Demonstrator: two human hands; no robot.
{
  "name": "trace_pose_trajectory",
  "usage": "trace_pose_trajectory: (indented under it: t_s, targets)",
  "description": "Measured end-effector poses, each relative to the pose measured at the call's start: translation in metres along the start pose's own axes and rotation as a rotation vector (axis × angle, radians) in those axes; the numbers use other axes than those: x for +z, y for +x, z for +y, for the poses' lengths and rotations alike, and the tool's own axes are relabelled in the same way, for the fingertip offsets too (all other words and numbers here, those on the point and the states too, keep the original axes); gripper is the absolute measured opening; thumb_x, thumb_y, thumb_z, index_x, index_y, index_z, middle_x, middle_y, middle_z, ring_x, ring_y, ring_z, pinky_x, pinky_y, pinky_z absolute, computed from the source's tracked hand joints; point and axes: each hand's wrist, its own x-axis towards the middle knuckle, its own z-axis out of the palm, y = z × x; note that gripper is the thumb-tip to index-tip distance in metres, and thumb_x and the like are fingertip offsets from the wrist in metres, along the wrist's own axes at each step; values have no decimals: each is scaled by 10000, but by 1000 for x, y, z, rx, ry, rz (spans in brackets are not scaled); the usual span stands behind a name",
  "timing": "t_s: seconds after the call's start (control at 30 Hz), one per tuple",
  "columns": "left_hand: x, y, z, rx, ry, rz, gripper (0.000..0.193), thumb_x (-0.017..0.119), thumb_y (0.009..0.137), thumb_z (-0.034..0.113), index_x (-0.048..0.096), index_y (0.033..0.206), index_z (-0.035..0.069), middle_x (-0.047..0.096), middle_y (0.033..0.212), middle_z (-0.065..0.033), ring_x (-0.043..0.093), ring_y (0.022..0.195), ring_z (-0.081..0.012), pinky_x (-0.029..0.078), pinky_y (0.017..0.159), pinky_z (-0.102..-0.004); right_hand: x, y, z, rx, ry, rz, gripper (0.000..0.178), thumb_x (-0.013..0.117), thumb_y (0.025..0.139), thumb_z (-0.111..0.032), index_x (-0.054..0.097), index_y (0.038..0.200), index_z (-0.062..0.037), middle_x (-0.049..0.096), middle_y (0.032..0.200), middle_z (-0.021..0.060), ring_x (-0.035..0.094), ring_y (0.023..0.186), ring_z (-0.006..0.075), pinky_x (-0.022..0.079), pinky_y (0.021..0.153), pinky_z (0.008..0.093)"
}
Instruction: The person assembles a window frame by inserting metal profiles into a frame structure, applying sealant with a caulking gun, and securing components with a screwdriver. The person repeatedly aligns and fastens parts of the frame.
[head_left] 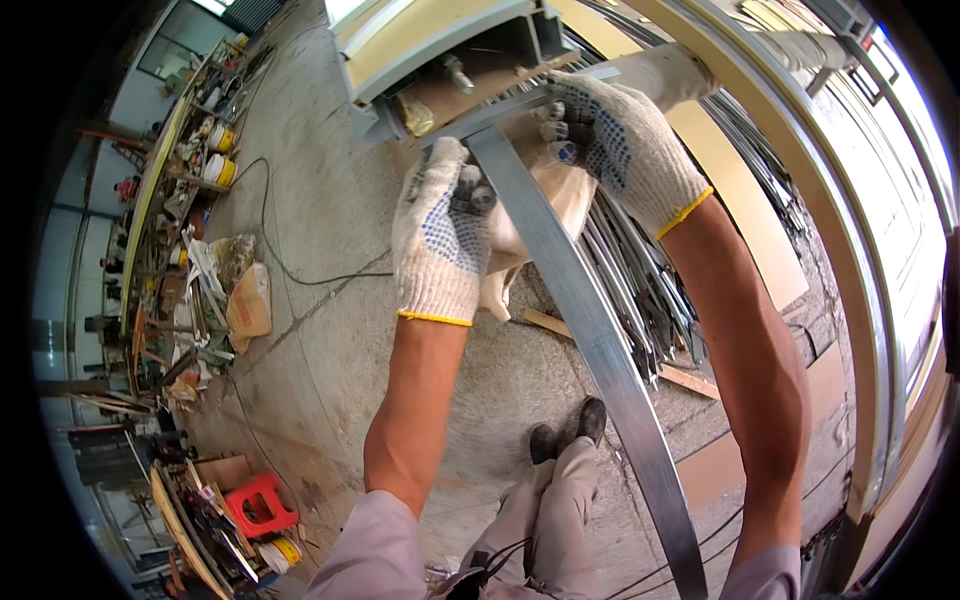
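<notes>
Two gloved hands [443,235] [632,145] hold a grey crosspiece [500,112], a long metal bar [575,300] between them.

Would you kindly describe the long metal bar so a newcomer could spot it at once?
Over the concrete floor, find the gloved left hand and right hand. Between them, the metal bar slants down to the picture's bottom edge, single and broad, unlike the thin strips behind it.

Blue-dotted white gloves [640,145] with yellow cuffs [685,213], silver-grey bar [575,300], red stool [268,484].
</notes>
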Motion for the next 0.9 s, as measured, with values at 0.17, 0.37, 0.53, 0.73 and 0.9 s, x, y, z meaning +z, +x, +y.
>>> trace_pose_trajectory:
  t_s: [0.17, 0.37, 0.53, 0.73, 0.9]
  targets:
    - [2, 1, 9, -72, -139, -65, 148, 739, 959, 90, 634, 1060, 66, 622, 837, 2, 596, 691, -94, 476, 559, -230, 8, 11, -2, 3, -233, -42, 309, 572, 1046, -85, 644, 1334, 0, 692, 1024, 84, 681, 847, 127, 618, 779, 271]
    - [10, 1, 9, -25, -141, -15, 123, 784, 925, 98, 665, 956, 105, 666, 835, 3, 596, 621, -83, 474, 519, -220, -10, 23, 4, 59, -5, -146, 347, 562, 1063, -142, 594, 1362, 30, 698, 1088, 83, 699, 901, 142, 613, 802, 270]
    - [12, 2, 2, 17, -91, 55, 155, 820, 896, 135, 691, 980, 116, 666, 824, 27, 578, 602, -60, 479, 522, -210, -11, 27, -7, 252, 273, -98, 306, 528, 1083, -173, 620, 1258, 60, 710, 1029, 100, 694, 839, 150, 600, 733, 255]
    - [16, -4, 2, 38, -99, 50, 140, 823, 886, 157, 703, 946, 117, 668, 813, 37, 567, 588, -62, 487, 509, -221, -24, 22, -3, 147, -11, -3, 319, 572, 1062, -168, 625, 1297, 41, 736, 1104, 131, 743, 940, 176, 636, 778, 252]
    - [20, -5, 6, 31, -99, 95, 145, 776, 932, 137, 681, 1026, 81, 655, 838, -2, 571, 639, -77, 483, 565, -224, -25, 28, 3, 183, 90, -45, 333, 589, 1057, -165, 631, 1322, 33, 733, 1084, 114, 741, 903, 182, 634, 776, 274]
